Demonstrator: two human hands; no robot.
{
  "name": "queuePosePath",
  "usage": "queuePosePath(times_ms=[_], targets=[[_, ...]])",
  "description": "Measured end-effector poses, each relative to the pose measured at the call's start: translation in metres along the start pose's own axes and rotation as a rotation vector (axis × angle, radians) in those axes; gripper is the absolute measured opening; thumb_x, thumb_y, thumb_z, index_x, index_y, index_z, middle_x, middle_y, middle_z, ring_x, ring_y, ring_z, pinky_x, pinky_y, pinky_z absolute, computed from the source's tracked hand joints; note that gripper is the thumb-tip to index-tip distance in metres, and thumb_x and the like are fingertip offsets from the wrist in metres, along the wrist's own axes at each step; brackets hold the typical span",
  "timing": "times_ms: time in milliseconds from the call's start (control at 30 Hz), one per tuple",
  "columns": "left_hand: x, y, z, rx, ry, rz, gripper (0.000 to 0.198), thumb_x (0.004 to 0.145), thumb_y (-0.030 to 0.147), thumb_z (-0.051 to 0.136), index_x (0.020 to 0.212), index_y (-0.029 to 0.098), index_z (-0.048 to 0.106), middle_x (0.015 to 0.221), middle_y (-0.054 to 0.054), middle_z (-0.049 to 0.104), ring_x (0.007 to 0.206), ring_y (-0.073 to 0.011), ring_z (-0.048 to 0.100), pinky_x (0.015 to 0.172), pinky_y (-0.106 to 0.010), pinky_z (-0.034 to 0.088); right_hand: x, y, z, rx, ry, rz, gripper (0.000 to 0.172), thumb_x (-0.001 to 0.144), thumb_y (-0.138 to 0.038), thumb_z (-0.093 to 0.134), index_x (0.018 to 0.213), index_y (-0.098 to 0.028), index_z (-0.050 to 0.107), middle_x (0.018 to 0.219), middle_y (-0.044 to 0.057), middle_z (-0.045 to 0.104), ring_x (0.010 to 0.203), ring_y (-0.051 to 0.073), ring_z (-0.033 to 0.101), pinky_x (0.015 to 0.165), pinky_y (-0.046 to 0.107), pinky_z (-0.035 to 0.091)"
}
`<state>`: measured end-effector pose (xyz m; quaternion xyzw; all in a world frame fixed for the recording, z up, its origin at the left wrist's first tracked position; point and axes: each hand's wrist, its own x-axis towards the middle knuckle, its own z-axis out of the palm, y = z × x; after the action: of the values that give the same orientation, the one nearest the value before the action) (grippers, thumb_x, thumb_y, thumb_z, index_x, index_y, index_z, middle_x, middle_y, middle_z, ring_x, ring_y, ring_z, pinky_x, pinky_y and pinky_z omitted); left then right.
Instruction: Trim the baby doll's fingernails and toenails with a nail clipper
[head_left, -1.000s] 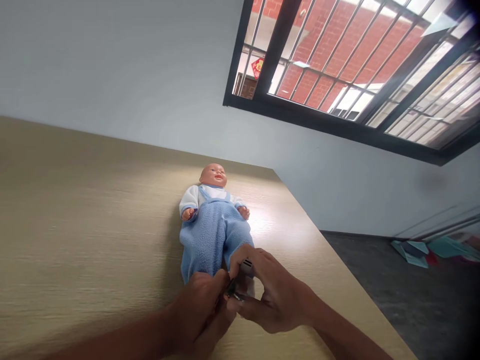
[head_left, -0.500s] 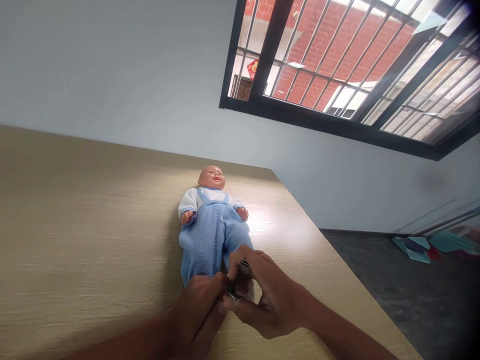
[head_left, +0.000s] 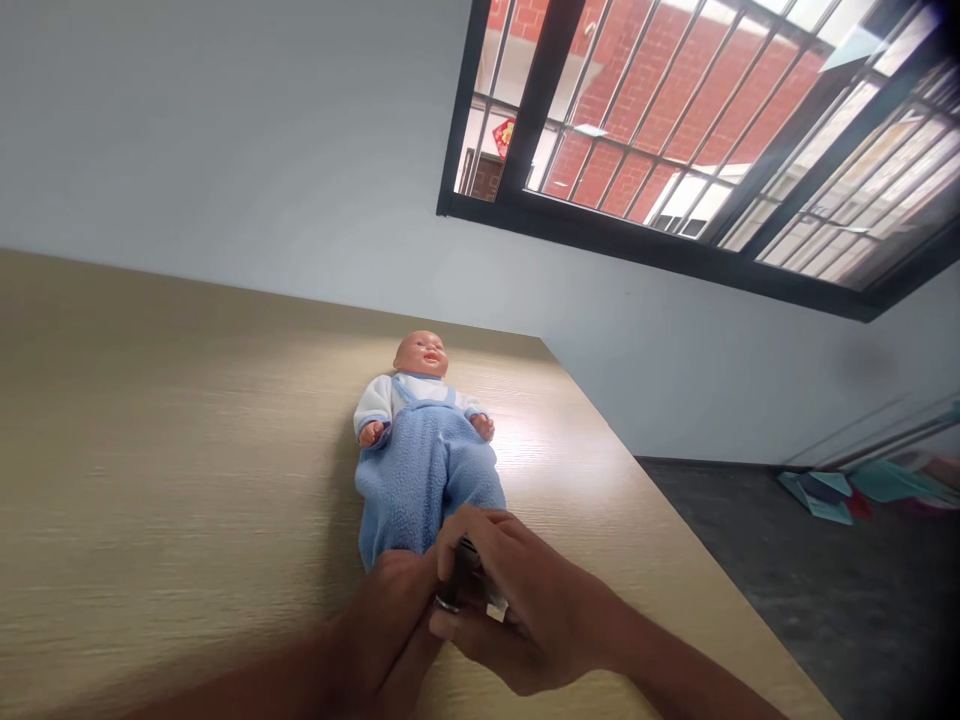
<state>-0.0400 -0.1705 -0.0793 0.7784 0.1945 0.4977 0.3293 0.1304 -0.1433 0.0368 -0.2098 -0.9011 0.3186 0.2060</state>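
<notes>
A baby doll (head_left: 420,450) in blue fleece dungarees and a white top lies on its back, head away from me. My left hand (head_left: 394,610) is closed around the lower end of a doll leg; the foot is hidden by my fingers. Between thumb and curled fingers, my right hand (head_left: 525,600) grips a small shiny nail clipper (head_left: 459,585), partly covered. Its curved metal end is right beside my left fingertips, at the doll's foot end. Whether it touches the doll I cannot tell.
The doll lies on a light wood-grain table (head_left: 187,450), whose right edge drops to a dark floor (head_left: 720,540). A pale wall with a barred window (head_left: 675,120) stands behind. Teal and red items (head_left: 862,490) lie on the floor at the right.
My right hand has shifted slightly left and turned, bringing the nail clipper closer against my left fingers. My left hand and the doll stay nearly where they were.
</notes>
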Motion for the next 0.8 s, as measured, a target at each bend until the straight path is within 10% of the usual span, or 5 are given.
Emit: queuePosePath(times_ms=[267,600,800], targets=[[0.001,0.009,0.0,-0.023,0.035,-0.039,0.027,0.107,0.03,0.034,0.085,0.019,0.043,0.066,0.004,0.043,0.054,-0.0086,0.039,0.054,-0.026,0.032,0.007,0.001,0.002,0.27,0.049,0.079,0.018,0.091,-0.023,0.059,0.095,-0.023,0.042,0.065,-0.007,0.055,0.053,0.009,0.047,0.05,0.019,0.036],[0.003,0.008,-0.002,-0.109,0.053,-0.012,0.023,0.105,0.026,0.038,0.085,0.019,0.047,0.063,0.004,0.044,0.07,-0.0141,0.062,0.069,-0.025,0.05,0.01,0.001,0.0,0.325,-0.025,0.158,0.014,0.094,-0.021,0.055,0.097,-0.022,0.041,0.064,-0.006,0.061,0.049,0.008,0.053,0.045,0.016,0.038],[0.005,0.012,-0.004,-0.163,0.072,-0.068,0.022,0.103,0.023,0.045,0.082,0.017,0.049,0.065,0.004,0.049,0.05,-0.0057,0.045,0.049,-0.016,0.039,0.014,0.003,-0.004,0.398,-0.112,0.205,0.02,0.097,-0.03,0.058,0.1,-0.022,0.041,0.065,-0.005,0.06,0.052,0.01,0.057,0.047,0.018,0.042]])
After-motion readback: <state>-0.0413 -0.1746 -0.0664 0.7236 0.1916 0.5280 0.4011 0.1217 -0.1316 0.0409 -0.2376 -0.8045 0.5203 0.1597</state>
